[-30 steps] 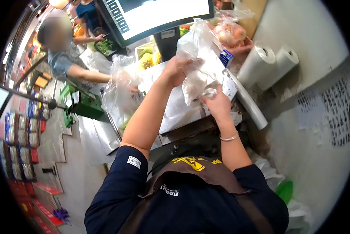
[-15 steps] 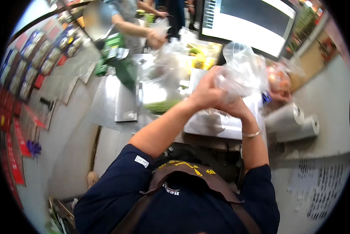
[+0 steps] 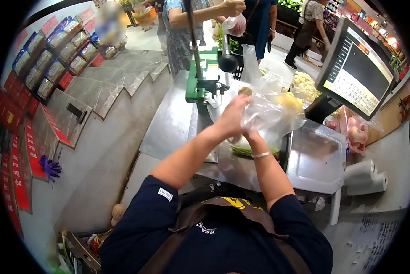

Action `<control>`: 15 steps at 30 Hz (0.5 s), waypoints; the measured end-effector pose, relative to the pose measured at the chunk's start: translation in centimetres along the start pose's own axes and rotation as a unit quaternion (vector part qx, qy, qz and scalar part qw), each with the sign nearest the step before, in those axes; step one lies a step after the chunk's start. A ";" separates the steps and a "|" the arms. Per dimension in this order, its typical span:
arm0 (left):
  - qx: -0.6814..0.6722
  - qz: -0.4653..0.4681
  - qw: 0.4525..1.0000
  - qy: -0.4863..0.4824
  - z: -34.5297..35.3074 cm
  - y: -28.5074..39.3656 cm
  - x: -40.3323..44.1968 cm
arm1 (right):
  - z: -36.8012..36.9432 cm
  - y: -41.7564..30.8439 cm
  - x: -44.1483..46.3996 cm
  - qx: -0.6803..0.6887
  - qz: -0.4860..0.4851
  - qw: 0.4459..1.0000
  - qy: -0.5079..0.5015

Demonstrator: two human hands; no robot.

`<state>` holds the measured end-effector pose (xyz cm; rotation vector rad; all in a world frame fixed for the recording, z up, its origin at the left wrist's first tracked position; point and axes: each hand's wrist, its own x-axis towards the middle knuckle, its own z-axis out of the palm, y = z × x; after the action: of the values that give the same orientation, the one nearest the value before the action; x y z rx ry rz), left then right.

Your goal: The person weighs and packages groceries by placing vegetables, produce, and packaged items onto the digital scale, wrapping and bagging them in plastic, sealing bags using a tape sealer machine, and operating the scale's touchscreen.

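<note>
Just above the centre of the frame, the left hand (image 3: 232, 116) has its fingers closed on the clear bag (image 3: 265, 113); the right hand (image 3: 250, 134) sits close below, fingers hidden, grip impossible to tell. Greens (image 3: 242, 150) lie beneath, the green sealer (image 3: 205, 75) up top.

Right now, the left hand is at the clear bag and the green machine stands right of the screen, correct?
Wrong side: the head view shows the green machine left of the screen. The left hand is at the clear bag.
</note>
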<state>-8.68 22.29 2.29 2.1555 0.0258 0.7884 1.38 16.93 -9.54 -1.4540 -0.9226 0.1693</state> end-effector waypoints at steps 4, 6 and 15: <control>0.083 -0.045 0.992 0.088 -7.1 -3.9 2.8 | 5.8 -0.5 5.3 -0.153 0.069 0.979 -0.116; 0.008 -0.162 0.965 0.206 -10.0 -5.8 3.4 | 8.1 -1.9 6.6 -0.257 0.013 0.959 -0.119; -0.173 -0.148 0.924 0.306 -10.0 -14.3 -0.5 | 1.8 -7.6 4.9 -0.145 0.212 0.966 0.010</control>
<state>-11.13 38.60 -3.43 1.4611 0.4863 1.1562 0.30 20.07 -0.90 -1.9142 -0.6248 0.3464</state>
